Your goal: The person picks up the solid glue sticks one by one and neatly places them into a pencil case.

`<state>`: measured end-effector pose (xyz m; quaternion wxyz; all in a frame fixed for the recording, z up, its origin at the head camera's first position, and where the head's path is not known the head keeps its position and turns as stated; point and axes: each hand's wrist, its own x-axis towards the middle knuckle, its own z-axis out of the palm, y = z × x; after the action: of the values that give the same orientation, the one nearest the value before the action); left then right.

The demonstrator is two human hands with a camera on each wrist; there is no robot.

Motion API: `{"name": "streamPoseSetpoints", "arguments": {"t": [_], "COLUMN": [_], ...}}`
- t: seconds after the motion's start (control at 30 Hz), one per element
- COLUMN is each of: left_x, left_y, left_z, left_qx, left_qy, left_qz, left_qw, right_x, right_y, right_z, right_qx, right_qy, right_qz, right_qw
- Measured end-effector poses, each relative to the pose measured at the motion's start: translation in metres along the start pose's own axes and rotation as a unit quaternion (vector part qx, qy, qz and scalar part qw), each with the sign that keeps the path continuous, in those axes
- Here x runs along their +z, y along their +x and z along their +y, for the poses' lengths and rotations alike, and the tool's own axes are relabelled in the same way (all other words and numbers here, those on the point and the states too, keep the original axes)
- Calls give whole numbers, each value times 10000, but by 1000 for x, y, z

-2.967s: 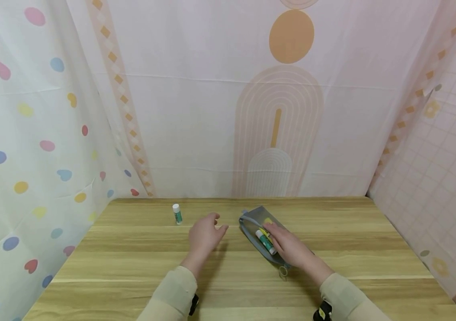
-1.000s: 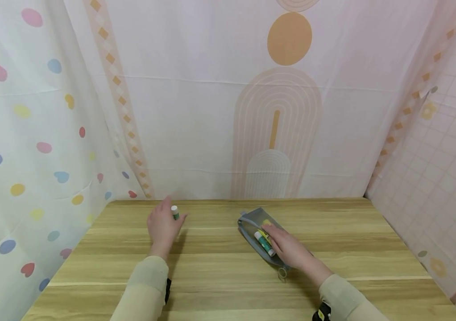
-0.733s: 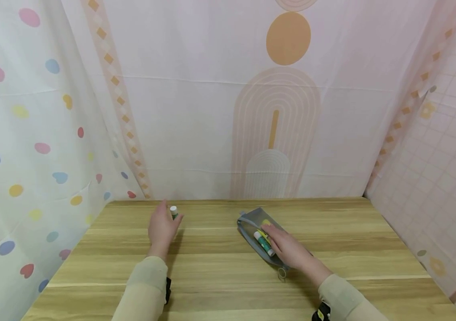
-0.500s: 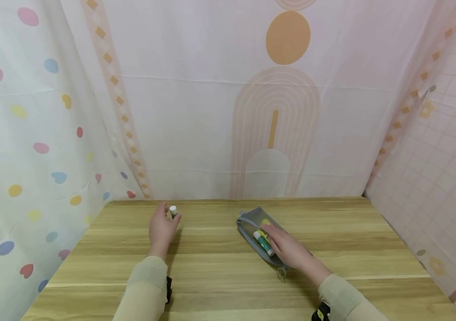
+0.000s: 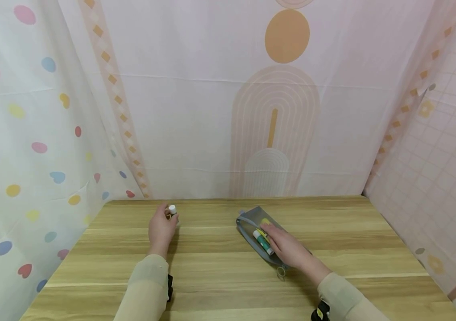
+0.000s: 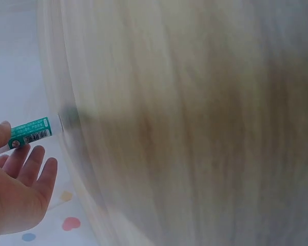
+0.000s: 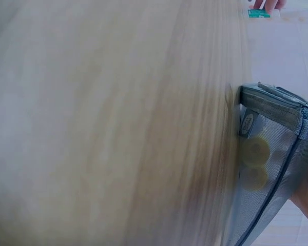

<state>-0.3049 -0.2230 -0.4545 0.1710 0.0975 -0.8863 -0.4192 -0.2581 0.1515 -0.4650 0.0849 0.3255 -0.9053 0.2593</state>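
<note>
At the back left of the table, my left hand (image 5: 162,229) pinches a glue stick (image 5: 172,209) between thumb and fingers. It stands upright, with a white cap and a green label. In the left wrist view the glue stick's label (image 6: 31,132) shows a barcode, and its base is at the tabletop. My right hand (image 5: 288,247) grips the near right side of a grey mesh zip pouch (image 5: 266,215). Inside its open mouth lie another green glue stick (image 5: 263,242) and something yellow. Two round yellow shapes (image 7: 255,150) show through the mesh in the right wrist view.
The wooden table (image 5: 220,285) carries both hands' work. A ring (image 5: 281,272) hangs at the pouch's near end. Patterned white curtains (image 5: 188,133) stand behind the table and along both sides.
My left hand has moved left from mid-table to the standing glue stick, and its thumb and fingers have drawn in around it. The right hand stays on the pouch.
</note>
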Motion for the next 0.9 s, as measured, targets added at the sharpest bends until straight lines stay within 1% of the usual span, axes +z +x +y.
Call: {"name": "streamPoseSetpoints", "arguments": {"t": [0.23,0.37,0.63,0.9], "left_x": [2,3,2,2], "left_y": [1,3,3,-2], "left_z": [0,-2,-7,-1], "left_qx": [39,100,281,496], "left_qy": [24,-39,-130,-27], "left_qz": [197,224,189,4], "left_qw": [9998,9997,9993,9988], "right_x": [0,0,3,2], "right_y": [0,1,3,3], "right_z": [-1,-2,-1,-1], "right_qx": [37,49,23,16], "right_qy": [-15,4,-36,-45], "right_qz": [-11,-1,6,-28], "right_qw": [10000,10000,10000,10000]}}
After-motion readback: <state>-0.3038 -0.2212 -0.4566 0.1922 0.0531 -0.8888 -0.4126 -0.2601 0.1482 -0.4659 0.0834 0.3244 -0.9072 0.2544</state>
